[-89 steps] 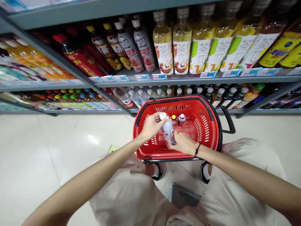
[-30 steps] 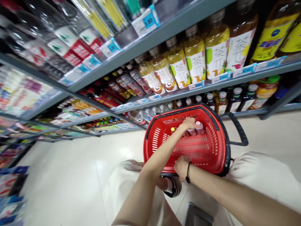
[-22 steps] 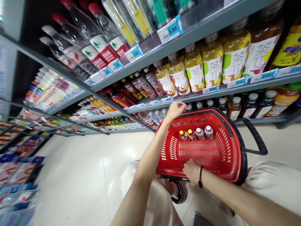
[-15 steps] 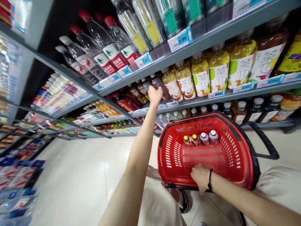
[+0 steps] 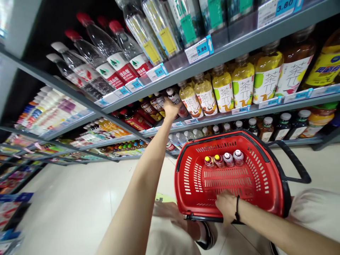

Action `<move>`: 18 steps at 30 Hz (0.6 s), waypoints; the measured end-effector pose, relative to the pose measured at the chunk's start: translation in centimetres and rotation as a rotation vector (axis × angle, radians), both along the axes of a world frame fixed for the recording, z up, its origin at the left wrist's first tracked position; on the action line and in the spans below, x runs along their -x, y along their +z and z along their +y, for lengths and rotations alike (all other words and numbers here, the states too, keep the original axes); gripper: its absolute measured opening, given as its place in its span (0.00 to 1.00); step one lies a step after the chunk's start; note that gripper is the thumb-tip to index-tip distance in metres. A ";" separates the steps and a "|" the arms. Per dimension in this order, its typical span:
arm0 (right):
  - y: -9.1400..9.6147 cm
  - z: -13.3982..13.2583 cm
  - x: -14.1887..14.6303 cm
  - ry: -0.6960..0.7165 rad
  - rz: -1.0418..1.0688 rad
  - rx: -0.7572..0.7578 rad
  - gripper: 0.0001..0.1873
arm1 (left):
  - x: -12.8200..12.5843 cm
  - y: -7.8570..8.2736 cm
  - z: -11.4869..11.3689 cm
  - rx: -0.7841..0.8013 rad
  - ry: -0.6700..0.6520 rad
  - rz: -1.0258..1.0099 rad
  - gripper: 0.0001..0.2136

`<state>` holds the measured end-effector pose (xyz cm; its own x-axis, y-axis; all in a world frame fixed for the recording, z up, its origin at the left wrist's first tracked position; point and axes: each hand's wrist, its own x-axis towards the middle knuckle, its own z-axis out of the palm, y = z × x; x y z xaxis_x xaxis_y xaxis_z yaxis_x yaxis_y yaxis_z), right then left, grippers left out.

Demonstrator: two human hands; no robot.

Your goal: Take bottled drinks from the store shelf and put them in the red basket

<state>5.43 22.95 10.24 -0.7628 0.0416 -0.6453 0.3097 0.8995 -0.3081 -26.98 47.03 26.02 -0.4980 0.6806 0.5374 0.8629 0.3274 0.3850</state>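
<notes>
My left hand reaches into the middle shelf, its thumb and fingers closed around a dark drink bottle with a white cap. The bottle stands between similar dark bottles on its left and yellow tea bottles on its right. My right hand, with a black band at the wrist, grips the near rim of a red shopping basket; some of its fingers are hidden. Inside the basket, several small bottles stand in a row along the far side, some yellow-capped and some white-capped.
Clear water bottles fill the shelf above, behind price tags. Dark bottles with pale caps line the bottom shelf. A black basket handle sticks out to the right. My knees and shoes are below on the tiled floor.
My left hand has opened around the white-capped bottle and closed in on it, from a more curled shape before it. The view has shifted slightly; my right hand stays on the basket rim.
</notes>
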 end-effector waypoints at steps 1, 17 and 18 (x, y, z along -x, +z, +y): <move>-0.2 0.0 0.0 0.001 -0.001 -0.001 0.34 | 0.1 0.0 -0.7 0.011 -0.013 0.000 0.31; 2.2 3.6 -1.4 -0.499 0.456 -0.009 0.20 | -11.5 -0.7 -25.7 -0.380 -0.504 -0.207 0.27; 1.9 3.9 -1.2 -0.632 0.524 0.138 0.18 | -12.4 -1.0 -26.4 -0.365 -0.546 -0.374 0.26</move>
